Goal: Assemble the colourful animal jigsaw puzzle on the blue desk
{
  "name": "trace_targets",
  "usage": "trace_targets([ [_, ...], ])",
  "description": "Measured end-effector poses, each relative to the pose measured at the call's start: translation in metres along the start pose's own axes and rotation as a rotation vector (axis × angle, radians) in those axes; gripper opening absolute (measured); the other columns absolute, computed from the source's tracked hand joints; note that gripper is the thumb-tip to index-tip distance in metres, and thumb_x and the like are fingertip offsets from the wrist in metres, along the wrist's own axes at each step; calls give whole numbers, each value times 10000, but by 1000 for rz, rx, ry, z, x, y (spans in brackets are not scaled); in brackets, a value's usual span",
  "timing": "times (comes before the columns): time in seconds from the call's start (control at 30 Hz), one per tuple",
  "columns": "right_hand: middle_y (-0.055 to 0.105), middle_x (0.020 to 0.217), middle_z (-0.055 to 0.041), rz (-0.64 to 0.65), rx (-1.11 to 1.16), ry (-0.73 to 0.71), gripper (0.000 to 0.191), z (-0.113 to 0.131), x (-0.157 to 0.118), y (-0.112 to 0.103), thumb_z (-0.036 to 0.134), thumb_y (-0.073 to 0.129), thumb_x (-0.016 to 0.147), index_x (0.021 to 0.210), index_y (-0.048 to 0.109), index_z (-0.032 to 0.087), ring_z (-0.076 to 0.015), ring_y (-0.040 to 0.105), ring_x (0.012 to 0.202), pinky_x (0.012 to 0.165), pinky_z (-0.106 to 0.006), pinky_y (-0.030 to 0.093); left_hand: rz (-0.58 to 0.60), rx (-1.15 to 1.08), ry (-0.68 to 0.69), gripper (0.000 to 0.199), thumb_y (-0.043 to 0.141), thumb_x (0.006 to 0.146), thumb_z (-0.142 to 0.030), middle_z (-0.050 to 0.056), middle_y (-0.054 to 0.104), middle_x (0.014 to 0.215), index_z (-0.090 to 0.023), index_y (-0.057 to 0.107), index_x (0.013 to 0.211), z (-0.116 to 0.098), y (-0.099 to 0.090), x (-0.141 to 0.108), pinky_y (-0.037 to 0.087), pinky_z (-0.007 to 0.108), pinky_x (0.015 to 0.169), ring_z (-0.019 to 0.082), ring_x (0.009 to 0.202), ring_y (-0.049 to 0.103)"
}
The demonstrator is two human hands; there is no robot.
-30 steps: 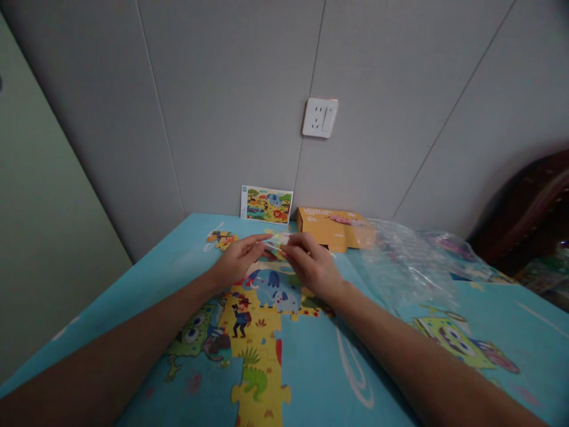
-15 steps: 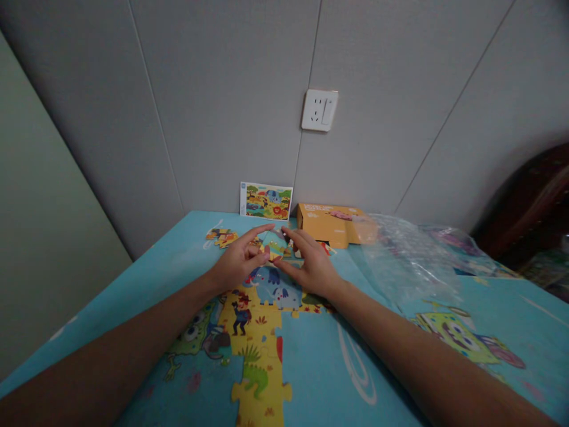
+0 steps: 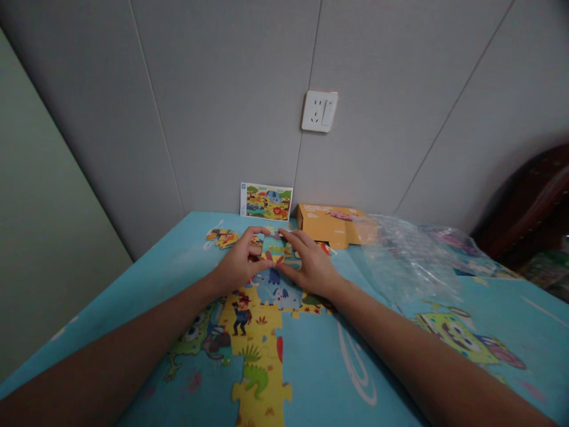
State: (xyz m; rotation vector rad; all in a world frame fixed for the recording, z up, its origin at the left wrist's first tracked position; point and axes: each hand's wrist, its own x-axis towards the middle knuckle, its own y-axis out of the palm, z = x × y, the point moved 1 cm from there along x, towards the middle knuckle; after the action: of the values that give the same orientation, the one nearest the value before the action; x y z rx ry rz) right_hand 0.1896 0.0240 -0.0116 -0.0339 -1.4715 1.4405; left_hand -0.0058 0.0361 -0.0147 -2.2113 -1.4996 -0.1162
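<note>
Far left on the worktop, loose pieces lay together, apart from the joined puzzle. The joined part ran from the near edge of view to the elephants, then spread right. Judged partly done: its open tabs and the loose pieces remained unmatched. Left hand was curved, thumb and forefinger at the left side of a puzzle piece, just beyond the elephants. The picture card stood behind, against the wall. Right hand spanned the same piece's right side, thumb near, forefinger far. Could not tell whether the piece touched the joined part. Further right: orange box, then clear plastic.

Versus half a second earlier: piece flatter and lower, thumbs closer over the elephants; card and box unchanged.
</note>
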Motion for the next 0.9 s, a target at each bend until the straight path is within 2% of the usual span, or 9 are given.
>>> trace_targets([
  [0.07,540,1193,-129,-22,-90,80,569,-8,0,-1,296,563,851,1379,393,169,-258,500,1100,946,-406,435,-161,79,16,520,639,776,-296,-127,359,489,-197,385,1220,3,-7,5,272,173,444,71,414,365],
  [0.13,571,1155,-136,-6,-196,187,494,-16,1,-2,247,546,840,1319,474,153,-274,502,1066,930,-414,426,-319,170,-3,541,626,781,-312,-103,458,508,-186,387,1249,10,-18,9,316,187,466,92,445,426],
  [0.23,612,1119,-139,103,-343,339,407,-24,1,-4,205,543,811,1211,579,136,-290,504,1032,911,-410,404,-415,324,-77,592,619,767,-313,-59,563,572,-161,397,1294,26,-33,15,420,246,566,145,549,539],
  [0.33,637,1090,-136,182,-414,430,356,-26,0,-5,228,541,811,1148,622,145,-300,513,1016,865,-397,398,-371,568,-127,599,605,754,-289,-29,583,599,-122,453,1309,38,-40,17,457,301,669,179,620,567],
  [0.43,650,1062,-137,217,-429,475,328,-25,0,-5,285,542,830,1121,633,165,-305,527,1000,813,-390,395,-333,769,-116,570,588,751,-287,34,636,739,-93,530,1284,39,-41,17,457,351,784,217,744,591],
  [0.57,653,1062,-141,235,-428,514,361,-28,0,-5,355,573,833,1139,625,172,-311,528,1006,798,-395,383,-276,945,-109,440,579,772,-327,96,660,876,-144,656,1164,35,-39,17,418,427,890,284,905,580],
  [0.73,622,1123,-123,196,-357,520,448,-37,-1,-3,382,648,791,1193,588,194,-303,507,1052,831,-394,377,-352,913,-81,399,601,776,-345,119,627,1007,-197,675,1138,29,-36,15,364,466,975,308,1032,536],
  [0.9,578,1130,-116,55,-284,416,503,-41,0,-3,234,679,750,1232,546,181,-277,496,1069,876,-389,376,-307,767,105,388,591,802,-296,50,675,1000,-190,629,1173,17,-29,12,367,405,971,247,986,544],
])
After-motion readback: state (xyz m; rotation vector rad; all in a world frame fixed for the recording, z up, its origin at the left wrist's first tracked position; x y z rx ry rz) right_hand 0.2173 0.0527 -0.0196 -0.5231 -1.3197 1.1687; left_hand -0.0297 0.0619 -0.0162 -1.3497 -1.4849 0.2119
